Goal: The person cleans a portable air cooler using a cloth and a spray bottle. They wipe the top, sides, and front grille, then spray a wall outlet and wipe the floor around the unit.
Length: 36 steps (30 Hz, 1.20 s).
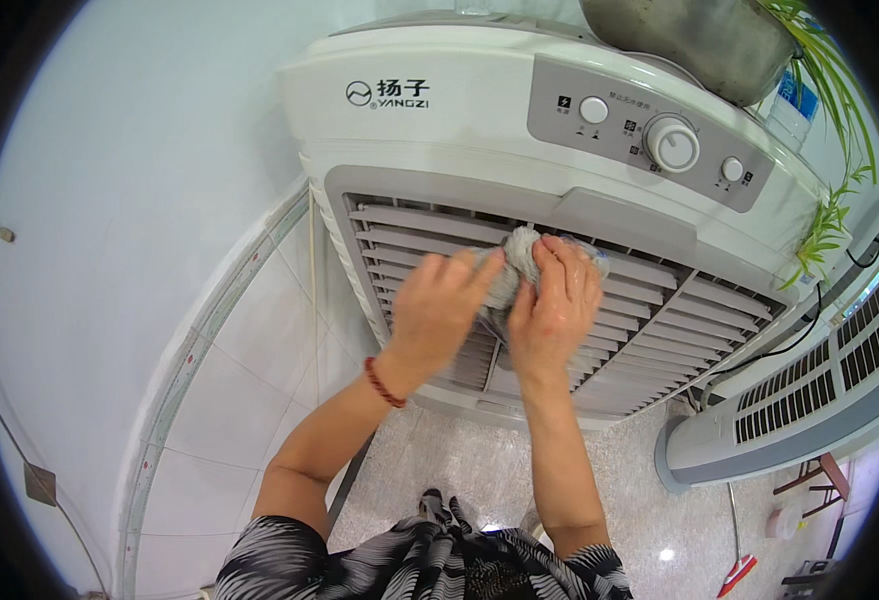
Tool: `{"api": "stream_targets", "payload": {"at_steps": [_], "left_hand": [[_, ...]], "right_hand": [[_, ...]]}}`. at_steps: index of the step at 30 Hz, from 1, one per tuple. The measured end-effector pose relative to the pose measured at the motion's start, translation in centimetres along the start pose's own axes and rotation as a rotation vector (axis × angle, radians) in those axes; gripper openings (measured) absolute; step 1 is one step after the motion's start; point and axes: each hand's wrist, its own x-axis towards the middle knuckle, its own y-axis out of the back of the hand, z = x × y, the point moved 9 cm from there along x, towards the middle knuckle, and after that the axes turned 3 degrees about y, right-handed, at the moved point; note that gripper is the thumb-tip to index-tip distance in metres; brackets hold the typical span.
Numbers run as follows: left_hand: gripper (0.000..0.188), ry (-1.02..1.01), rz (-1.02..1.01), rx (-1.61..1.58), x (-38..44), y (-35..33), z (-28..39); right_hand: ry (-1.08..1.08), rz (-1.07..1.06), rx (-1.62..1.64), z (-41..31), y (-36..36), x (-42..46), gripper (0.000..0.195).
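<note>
A large white air cooler (439, 150) by Yangzi stands in front of me, with a grey control panel and a louvred front grille (649, 300). Both hands are at the upper middle of the grille. A grey-white cloth (518, 259) is bunched between them against the slats. My right hand (559, 300) presses on the cloth with bent fingers. My left hand (439, 311), a red beaded bracelet on its wrist, is slightly blurred and touches the cloth's left part; its hold is partly hidden.
A metal pot (694, 45), a plastic bottle (792, 109) and a green spider plant (829, 225) are on or beside the cooler's top. A white tower unit (777, 405) stands at the right. A tiled wall (222, 405) borders the left side.
</note>
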Motion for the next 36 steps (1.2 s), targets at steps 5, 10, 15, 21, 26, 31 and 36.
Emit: {"api": "stream_targets", "payload": {"at_steps": [5,10,15,21,26,31,36], "left_hand": [[0.041,0.220,0.386,0.074,-0.3,5.1,-9.9],[0.036,0.257,0.450,0.116,-1.4,1.5,-9.6],[0.040,0.131,0.119,-0.242,-1.1,-1.8,-1.8],[0.042,0.619,-0.322,-1.031,-11.1,-4.3,-1.1],[0.039,0.706,0.295,-1.196,-7.2,1.3,-8.7],[0.030,0.194,0.252,-0.255,-1.6,-0.8,-6.2],[0.026,0.014,-0.029,-0.370,-11.8,-9.6,-0.2]], "right_hand": [[0.219,0.154,0.411,-6.4,-1.9,1.3,0.036],[0.325,-0.057,0.132,-9.3,-7.0,1.0,0.034],[0.270,-0.218,-0.106,-2.5,-1.2,-1.5,0.037],[-1.083,-0.418,0.558,5.4,1.3,-18.6,0.026],[-0.369,-0.169,0.465,-3.4,-1.4,-6.7,0.032],[-0.143,-0.163,0.224,-4.3,-4.9,-3.3,0.046],[-0.510,-0.224,0.194,3.8,-4.8,-16.6,0.041]]}}
